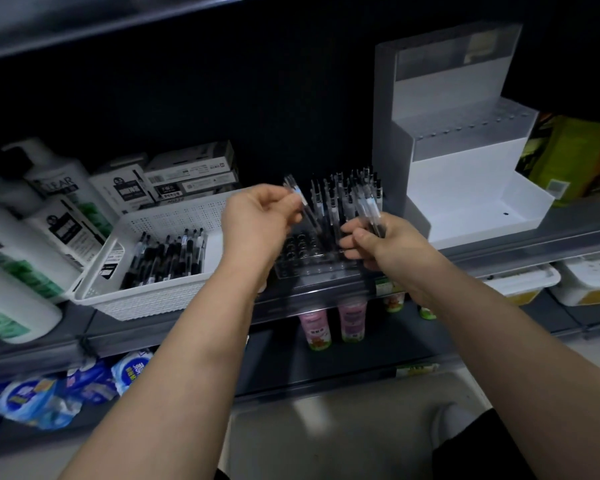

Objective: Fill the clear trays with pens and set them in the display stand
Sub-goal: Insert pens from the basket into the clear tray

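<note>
A clear tray [312,265] with rows of round holes lies on the shelf in front of me; several pens [336,195] stand upright in its back rows. My left hand [257,223] pinches a single pen [297,194] above the tray's left side, tip angled down. My right hand [374,240] grips a small bundle of pens [369,209] over the tray's right side. A white basket [146,289] to the left holds several loose black pens [167,258]. The white stepped display stand [465,168] sits to the right, its lower bay bare.
Shampoo bottles [21,237] lie at far left. Pen boxes [191,174] are stacked behind the basket. A yellow-green package [575,157] stands right of the stand. Below the shelf edge are small drink bottles [333,320], blue packs [66,393] and white tubs [523,282].
</note>
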